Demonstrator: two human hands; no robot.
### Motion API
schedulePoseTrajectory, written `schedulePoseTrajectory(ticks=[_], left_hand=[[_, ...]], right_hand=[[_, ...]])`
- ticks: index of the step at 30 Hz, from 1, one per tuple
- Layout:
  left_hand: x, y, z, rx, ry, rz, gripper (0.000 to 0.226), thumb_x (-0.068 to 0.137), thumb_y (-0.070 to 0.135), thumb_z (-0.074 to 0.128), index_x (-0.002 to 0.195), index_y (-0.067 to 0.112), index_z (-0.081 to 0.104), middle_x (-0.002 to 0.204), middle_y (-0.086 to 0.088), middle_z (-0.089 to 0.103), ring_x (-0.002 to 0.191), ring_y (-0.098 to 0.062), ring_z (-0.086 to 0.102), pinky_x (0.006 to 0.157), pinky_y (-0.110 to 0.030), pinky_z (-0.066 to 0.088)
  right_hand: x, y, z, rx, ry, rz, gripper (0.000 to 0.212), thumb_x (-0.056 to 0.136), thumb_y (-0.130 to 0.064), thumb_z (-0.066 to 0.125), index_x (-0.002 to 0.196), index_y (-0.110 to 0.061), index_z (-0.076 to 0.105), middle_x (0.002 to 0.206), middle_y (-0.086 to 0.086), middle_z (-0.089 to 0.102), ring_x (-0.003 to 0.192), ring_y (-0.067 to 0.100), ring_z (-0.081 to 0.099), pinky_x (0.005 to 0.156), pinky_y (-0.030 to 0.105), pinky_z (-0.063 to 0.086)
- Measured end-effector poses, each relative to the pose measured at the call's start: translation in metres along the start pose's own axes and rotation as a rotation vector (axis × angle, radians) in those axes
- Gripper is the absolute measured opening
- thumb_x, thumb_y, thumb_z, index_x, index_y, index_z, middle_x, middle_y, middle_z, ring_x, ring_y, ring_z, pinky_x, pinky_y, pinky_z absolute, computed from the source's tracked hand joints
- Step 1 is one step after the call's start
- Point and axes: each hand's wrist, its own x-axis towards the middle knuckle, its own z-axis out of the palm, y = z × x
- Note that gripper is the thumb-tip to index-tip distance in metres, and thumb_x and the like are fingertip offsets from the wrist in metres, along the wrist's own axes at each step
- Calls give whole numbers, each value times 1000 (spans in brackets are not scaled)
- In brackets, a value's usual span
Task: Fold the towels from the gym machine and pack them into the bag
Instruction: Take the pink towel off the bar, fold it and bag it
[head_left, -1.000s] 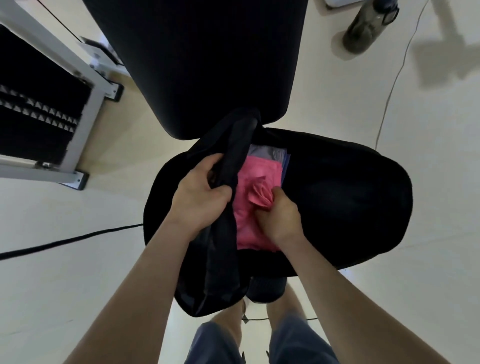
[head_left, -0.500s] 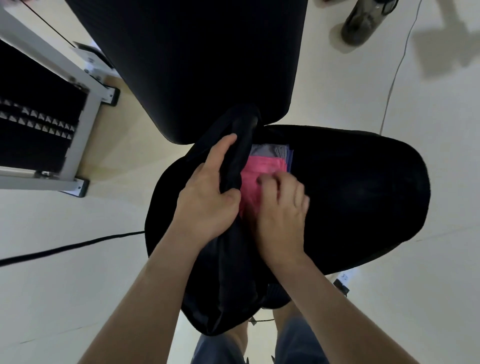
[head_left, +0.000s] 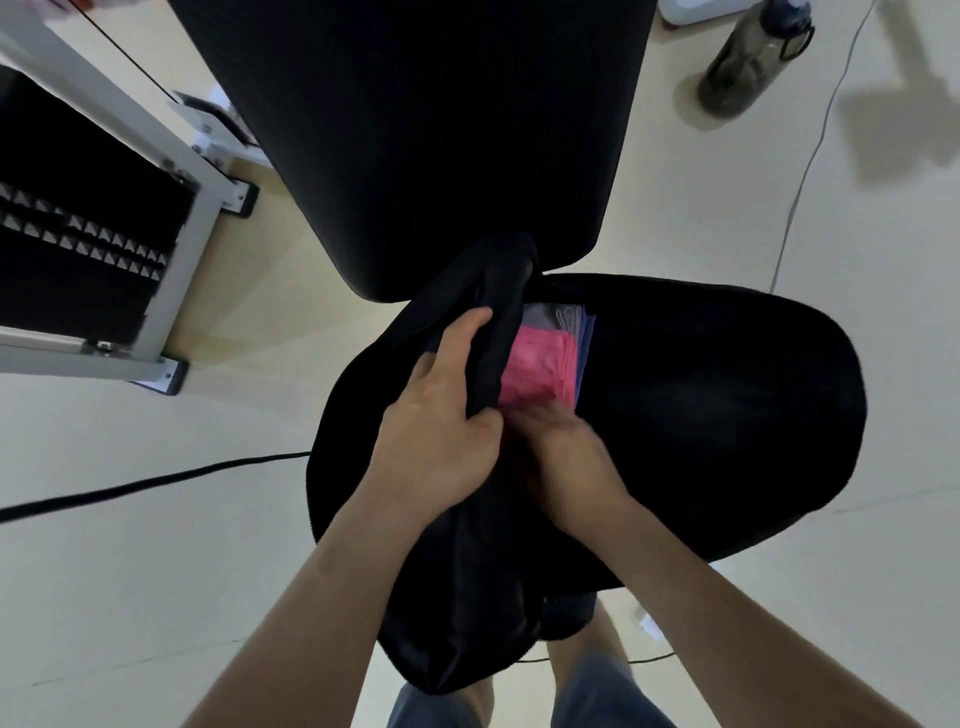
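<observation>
left hand (head_left: 441, 431) curls tight round the left edge of the bag (head_left: 701, 415) | right hand (head_left: 566, 457) is in the bag, at the near end of the pink towel (head_left: 535, 369); it is blurry, I cannot tell its grip | pink towel lies in the bag, on a grey towel (head_left: 540, 317)
</observation>
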Motion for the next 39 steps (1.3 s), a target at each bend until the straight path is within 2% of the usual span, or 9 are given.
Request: schedulePoseTrajectory(ticks=[2,6,10,14,19,22,28,31,39], left_hand=[[2,-6,6,-33,-38,-11,85,76,14,57,135,62,19,120,6,52,97,-19,60,91,-42,50],[8,-15,26,-92,-102,-16,90,76,13,59,132,69,16,125,7,51,100,-18,61,91,-40,52],[13,-19,51,-21,-145,-26,89,82,17,59,134,69,7,135,8,38,102,-22,59,85,-27,46],[13,-20,74,82,-122,-37,85,86,33,60,137,66,1,125,7,38,85,-21,62,82,-33,54],[11,-19,74,240,-189,-67,79,89,54,53,141,60,-7,123,4,33,82,-16,61,75,-30,55],[-4,-14,49,201,-251,-113,67,95,49,45,149,47,6,137,-1,32,98,-18,58,82,-30,52],[-68,50,-45,-83,216,78,29,98,21,45,118,32,63,102,15,63,86,-1,58,83,-18,48],[-124,86,-105,-328,377,201,29,96,16,47,103,35,68,73,11,66,66,-11,61,71,-32,55],[-248,68,-238,-606,841,398,32,93,8,50,89,33,69,50,8,50,45,-5,41,47,-23,36]], right_hand=[[-11,24,7,26,151,184,54,80,-34,70,132,-27,57,138,9,50,123,35,45,91,50,49],[6,37,34,347,29,410,84,72,-30,82,139,-48,34,155,13,21,130,40,41,107,45,42],[13,56,30,689,41,415,68,84,-15,73,141,-34,41,149,8,29,133,19,39,107,24,35],[3,53,27,998,114,588,52,93,-18,63,139,-33,43,120,-9,61,109,9,63,77,11,52],[0,33,-6,874,-237,526,50,100,-19,47,141,-45,33,120,-17,57,98,-8,55,72,5,45],[-13,16,-45,803,-41,559,53,96,-14,55,143,-32,38,132,0,58,111,8,59,86,12,45],[-34,-60,-140,744,237,456,33,96,-13,51,126,-18,60,106,-9,65,91,-1,58,80,12,45],[-46,-127,-185,749,286,295,28,97,-16,51,121,-24,64,114,-8,68,105,7,63,98,33,51],[-74,-320,-245,721,242,-120,21,98,-16,54,103,-31,67,105,-4,71,99,8,66,82,29,58]])
